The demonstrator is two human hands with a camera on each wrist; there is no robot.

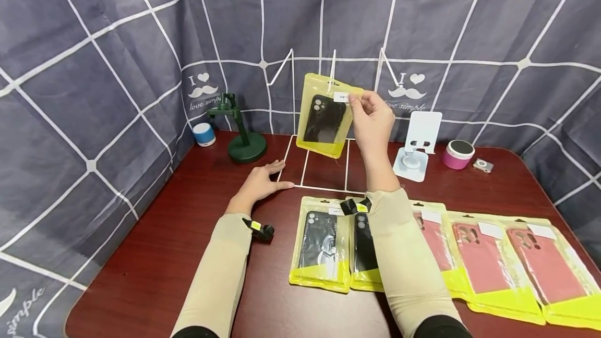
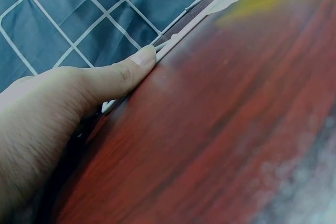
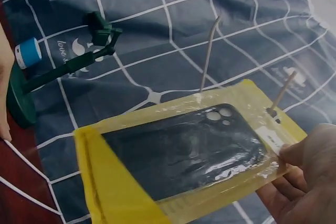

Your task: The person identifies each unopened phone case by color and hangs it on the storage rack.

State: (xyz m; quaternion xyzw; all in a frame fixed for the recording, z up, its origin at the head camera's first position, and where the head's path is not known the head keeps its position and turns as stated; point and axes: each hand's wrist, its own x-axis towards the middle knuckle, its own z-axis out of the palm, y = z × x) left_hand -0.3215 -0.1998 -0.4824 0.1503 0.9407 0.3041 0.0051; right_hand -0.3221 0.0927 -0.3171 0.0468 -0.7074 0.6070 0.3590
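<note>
Beside your right hand (image 1: 375, 124), whose fingers pinch its edge, the yellow pouch (image 1: 324, 121) meets the middle hook (image 1: 333, 67), its label (image 1: 341, 97) unreadably small; your left hand (image 1: 260, 184), fingers spread, touches the rack (image 1: 324, 189); cloth (image 1: 235, 25) behind both reads "love simple"

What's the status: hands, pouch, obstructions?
Right hand pinching black phone-case pouch by its corner, at middle hook; threading unclear. Left hand touching white rack base. No obstruction visible.

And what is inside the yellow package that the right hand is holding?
Inside the package is a dark phone case, its camera holes visible. The solid yellow corner covers part of its lower end, and its side facing away cannot be seen.
</note>
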